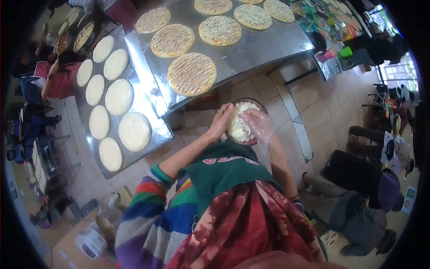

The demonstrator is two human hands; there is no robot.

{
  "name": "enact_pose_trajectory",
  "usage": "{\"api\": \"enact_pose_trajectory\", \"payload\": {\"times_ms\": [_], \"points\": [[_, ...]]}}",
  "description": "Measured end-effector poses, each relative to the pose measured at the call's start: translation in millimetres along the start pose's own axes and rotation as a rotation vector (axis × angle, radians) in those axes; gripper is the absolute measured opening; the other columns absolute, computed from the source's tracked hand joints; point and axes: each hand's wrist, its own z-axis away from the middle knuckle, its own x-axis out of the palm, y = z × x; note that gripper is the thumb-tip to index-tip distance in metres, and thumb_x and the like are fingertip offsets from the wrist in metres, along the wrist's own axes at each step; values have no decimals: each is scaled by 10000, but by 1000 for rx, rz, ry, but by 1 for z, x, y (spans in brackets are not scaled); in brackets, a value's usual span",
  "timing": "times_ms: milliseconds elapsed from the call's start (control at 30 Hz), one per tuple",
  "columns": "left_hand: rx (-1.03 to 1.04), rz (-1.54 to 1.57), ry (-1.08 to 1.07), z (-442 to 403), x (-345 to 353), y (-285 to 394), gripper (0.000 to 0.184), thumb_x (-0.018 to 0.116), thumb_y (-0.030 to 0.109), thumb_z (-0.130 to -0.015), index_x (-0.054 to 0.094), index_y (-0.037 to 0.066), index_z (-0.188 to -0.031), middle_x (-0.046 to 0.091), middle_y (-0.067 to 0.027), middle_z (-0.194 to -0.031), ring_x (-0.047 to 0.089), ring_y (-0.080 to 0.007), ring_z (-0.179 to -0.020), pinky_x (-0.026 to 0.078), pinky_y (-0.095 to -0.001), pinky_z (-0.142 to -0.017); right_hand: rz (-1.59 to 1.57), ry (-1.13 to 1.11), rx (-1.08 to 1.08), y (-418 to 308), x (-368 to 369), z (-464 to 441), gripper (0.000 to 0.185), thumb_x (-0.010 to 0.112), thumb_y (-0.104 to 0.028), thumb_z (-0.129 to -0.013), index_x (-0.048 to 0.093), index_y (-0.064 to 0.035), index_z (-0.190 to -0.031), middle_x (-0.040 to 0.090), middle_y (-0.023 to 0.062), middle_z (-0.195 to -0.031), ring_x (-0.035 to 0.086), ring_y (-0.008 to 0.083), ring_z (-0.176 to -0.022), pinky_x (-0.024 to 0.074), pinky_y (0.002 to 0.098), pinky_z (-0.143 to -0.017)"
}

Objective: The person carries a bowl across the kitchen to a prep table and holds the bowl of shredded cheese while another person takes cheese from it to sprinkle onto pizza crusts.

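My left hand (217,124) grips the left side of a dark round bowl (263,106) in front of my apron. White grated cheese (241,131) fills the bowl. Inside it, my right hand (256,123) wears a clear plastic glove, its fingers bunched in the cheese. Just beyond the bowl, a pizza base with sauce and pale stripes (191,74) lies at the near end of a metal table (242,62). Farther along the same table are similar striped bases and several cheese-covered pizzas (253,16).
To the left, a second metal table (154,127) bears several plain dough rounds (135,131). A person in a red dotted garment (67,80) works beyond it. Cups (346,51) and other items stand at the far right table end. Other people (354,210) are at the lower right.
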Motion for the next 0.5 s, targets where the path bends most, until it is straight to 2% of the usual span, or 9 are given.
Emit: {"api": "enact_pose_trajectory", "payload": {"times_ms": [67, 200, 300, 333, 433, 500], "points": [[-53, 135, 39, -26, 2, 10, 616, 427, 471, -969, 393, -29, -1329, 461, -126, -1283, 409, -187, -1212, 295, -293, -1040, -170, -98, 45, -19, -14, -31, 207, 638, -241, -904, 604, -55, -987, 647, 9, -896, 583, 90, -645, 464, 214, -503], [18, 198, 151, -75, 2, 28, 629, 430, 483, -965, 395, -28, -1331, 464, -116, -1277, 421, -175, -1191, 301, -296, -1035, -355, -186, 145, -76, -41, -93, 178, 621, -210, -916, 612, -62, -1016, 648, 13, -944, 589, 93, -697, 459, 193, -541], [42, 207, 303, -113, -2, 27, 609, 427, 473, -970, 404, -26, -1319, 467, -106, -1273, 428, -171, -1178, 309, -294, -1028, -287, -335, 160, -128, -82, -152, 230, 601, -180, -923, 574, -70, -1123, 628, 27, -1003, 585, 104, -898, 499, 283, -782], [28, 305, 306, -118, -1, 37, 607, 432, 459, -972, 395, -35, -1323, 456, -104, -1289, 421, -173, -1190, 307, -291, -1032, -343, -274, 158, -146, -84, -171, 237, 610, -168, -914, 584, -56, -1121, 628, 40, -1017, 591, 114, -909, 498, 276, -798], [65, 470, 491, -142, 6, 42, 571, 440, 432, -976, 406, -28, -1314, 488, -96, -1254, 446, -162, -1165, 320, -293, -1028, -80, -288, 151, -178, -113, -270, 237, 616, -163, -906, 601, -39, -1106, 627, 53, -1043, 595, 131, -927, 501, 263, -810], [95, 540, 570, -152, 11, 47, 536, 438, 428, -978, 430, -11, -1285, 500, -78, -1227, 464, -149, -1136, 352, -292, -998, -20, -329, 67, -173, -130, -346, 217, 618, -182, -911, 622, -31, -1067, 644, 53, -1035, 589, 98, -823, 501, 225, -707]]}}
